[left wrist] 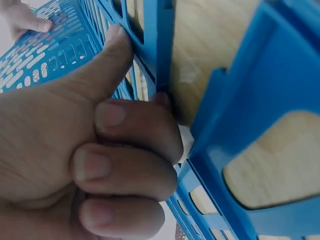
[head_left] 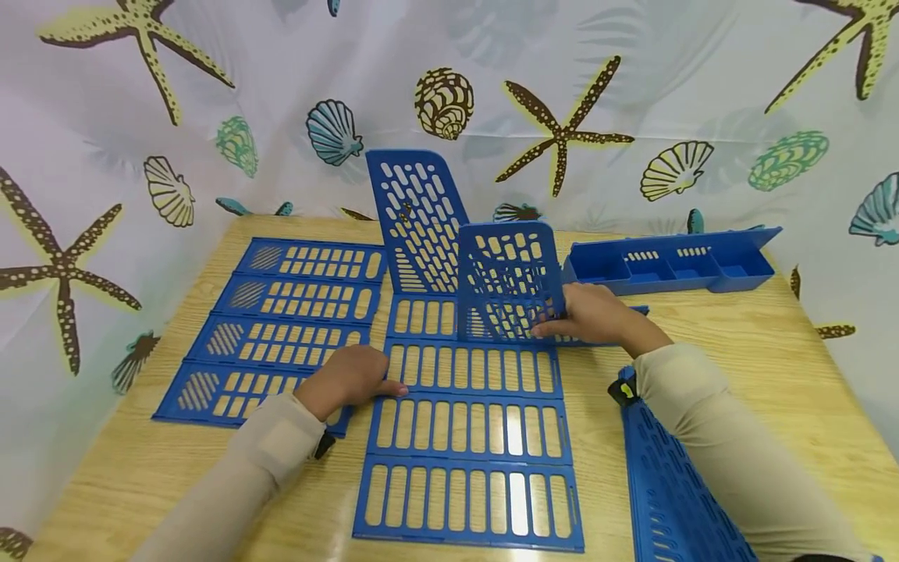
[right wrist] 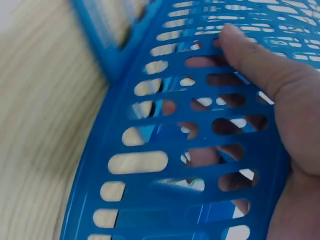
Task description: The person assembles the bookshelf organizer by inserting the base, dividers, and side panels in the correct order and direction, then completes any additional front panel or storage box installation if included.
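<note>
Left hand (head_left: 354, 378) pinches left edge of the slatted panel (head_left: 467, 460), which lies flat mid-worktop (head_left: 302, 492). Right hand (head_left: 593, 312), well apart, clamped on right edge of the smaller perforated panel (head_left: 507, 269), upright at the slatted panel's far end. Taller perforated panel (head_left: 421, 218) stands left of it; compartment tray (head_left: 667, 286) far right

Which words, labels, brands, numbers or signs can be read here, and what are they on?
None: no text is readable in any view.
Flat middle panel and front upright panel: no lettering visible, only slots.
Compartment tray: no lettering visible.
Backdrop cloth: printed starfish and shells, no words.
Black right-wrist piece: yellow-green mark, too small to read.
</note>
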`<state>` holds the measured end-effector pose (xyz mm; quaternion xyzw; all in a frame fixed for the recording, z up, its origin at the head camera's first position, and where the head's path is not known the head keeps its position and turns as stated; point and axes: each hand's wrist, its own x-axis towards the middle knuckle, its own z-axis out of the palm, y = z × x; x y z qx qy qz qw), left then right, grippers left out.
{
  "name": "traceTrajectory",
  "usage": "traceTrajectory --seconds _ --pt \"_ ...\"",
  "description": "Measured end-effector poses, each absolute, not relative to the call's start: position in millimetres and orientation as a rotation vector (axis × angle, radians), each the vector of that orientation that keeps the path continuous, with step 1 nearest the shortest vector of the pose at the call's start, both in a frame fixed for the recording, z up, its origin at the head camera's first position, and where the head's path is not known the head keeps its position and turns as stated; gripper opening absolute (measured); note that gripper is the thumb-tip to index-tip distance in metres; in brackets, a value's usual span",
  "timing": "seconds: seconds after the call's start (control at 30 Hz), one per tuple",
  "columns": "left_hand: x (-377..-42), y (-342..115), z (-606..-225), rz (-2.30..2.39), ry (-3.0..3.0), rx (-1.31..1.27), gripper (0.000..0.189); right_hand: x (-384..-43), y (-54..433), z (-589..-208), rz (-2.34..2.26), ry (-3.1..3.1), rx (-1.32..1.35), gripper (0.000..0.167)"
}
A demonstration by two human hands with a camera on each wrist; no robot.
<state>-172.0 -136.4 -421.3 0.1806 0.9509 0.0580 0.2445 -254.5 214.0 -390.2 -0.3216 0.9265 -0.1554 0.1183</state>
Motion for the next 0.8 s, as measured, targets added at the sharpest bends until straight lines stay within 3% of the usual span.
traceTrajectory --seconds 0.47,0.8 --pt "-175 -134 -424 0.150 2.602 0.480 0.050 -259 154 -394 -0.447 2.741 -1.039 0.022" --pt "-176 -135 -426 0.139 2.615 0.464 0.051 -269 146 -388 -0.481 2.614 -1.001 0.034"
